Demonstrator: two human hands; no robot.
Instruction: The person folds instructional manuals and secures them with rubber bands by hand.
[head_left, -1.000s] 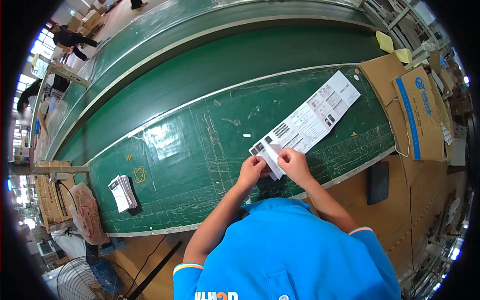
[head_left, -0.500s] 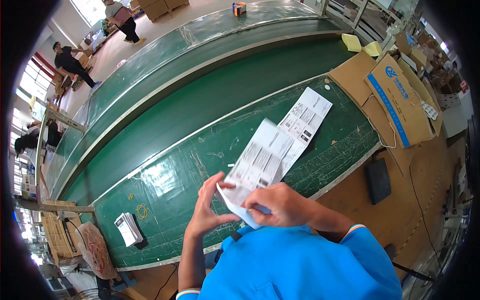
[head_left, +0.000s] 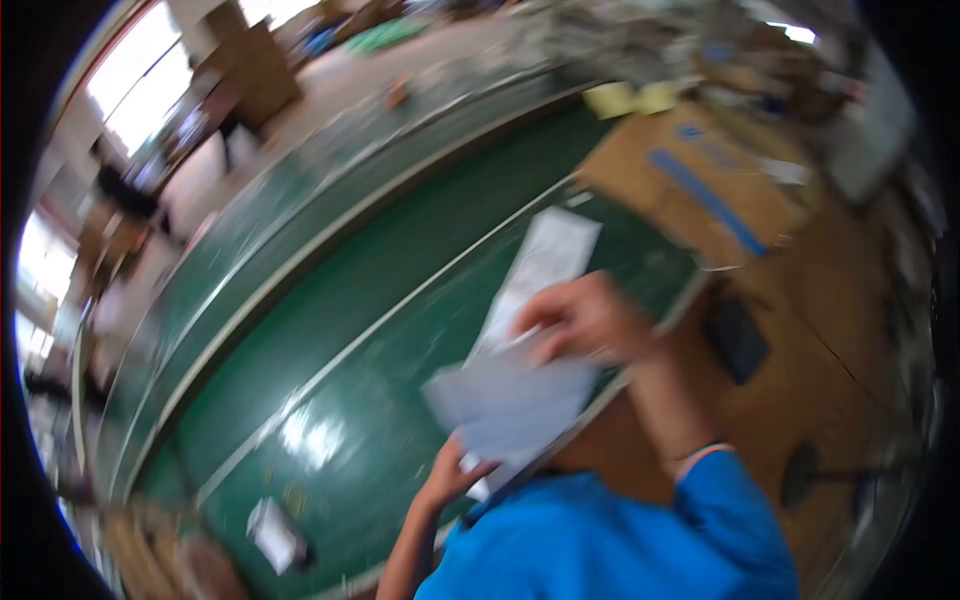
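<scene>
A printed paper sheet [head_left: 520, 400] is held up close to my blue shirt, bent over with its pale side showing. My left hand [head_left: 455, 475] grips its lower left part between thumb and fingers. At its upper right edge, my right hand [head_left: 590, 320] is closed with the fingertips pinching the paper, though motion blurs them. Another long printed sheet [head_left: 550, 250] lies on the green tabletop [head_left: 380, 400] behind, partly covered by the held one. To the left, a small stack of folded leaflets [head_left: 277, 537] rests on the table.
A flattened cardboard box [head_left: 690, 180] with a blue stripe lies at the table's right end, near yellow pieces [head_left: 630, 98]. A long green conveyor [head_left: 400, 220] runs along the far side. Two people stand in the background at upper left.
My right hand has moved up and away from my body, drawing the sheet's edge over. My left hand still grips the lower part. The whole view has shifted and blurred.
</scene>
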